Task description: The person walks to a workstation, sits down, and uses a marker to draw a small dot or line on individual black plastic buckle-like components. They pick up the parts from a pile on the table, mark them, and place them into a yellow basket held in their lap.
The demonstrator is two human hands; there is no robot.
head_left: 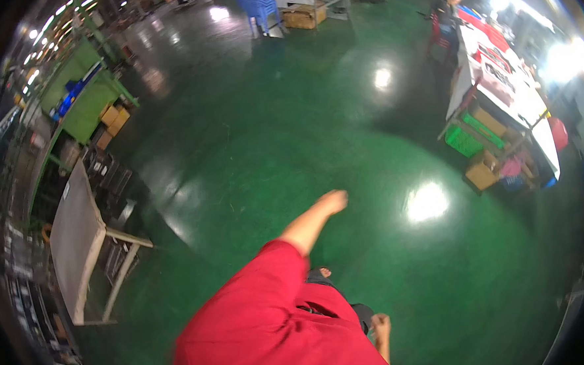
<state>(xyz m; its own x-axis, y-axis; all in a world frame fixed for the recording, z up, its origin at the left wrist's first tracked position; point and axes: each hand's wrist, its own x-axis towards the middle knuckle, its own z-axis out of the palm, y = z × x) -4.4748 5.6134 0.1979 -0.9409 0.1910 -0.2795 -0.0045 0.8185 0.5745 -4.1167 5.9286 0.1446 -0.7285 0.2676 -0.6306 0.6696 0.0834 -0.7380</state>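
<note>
My left hand (333, 201) swings out in front of my body at the end of a bare forearm and red sleeve. It is slightly blurred, and its rounded outline looks like a loose fist with nothing in it. Beside my right hip hangs my right hand (380, 322), small in view, its fingers curled and no object showing in them. Neither hand touches anything; below both lies the green floor (270, 137). Part of a foot (325, 272) shows beneath my red shirt (267, 329) and dark trousers.
At left stand a grey board on a pale frame (77, 240), a green workbench (93, 104) and cardboard boxes (115, 119). A long white table (533, 114) runs along the right, with a green crate (463, 140) below and a seated person (445, 9) beyond. Blue stacked chairs (257, 6) stand far ahead.
</note>
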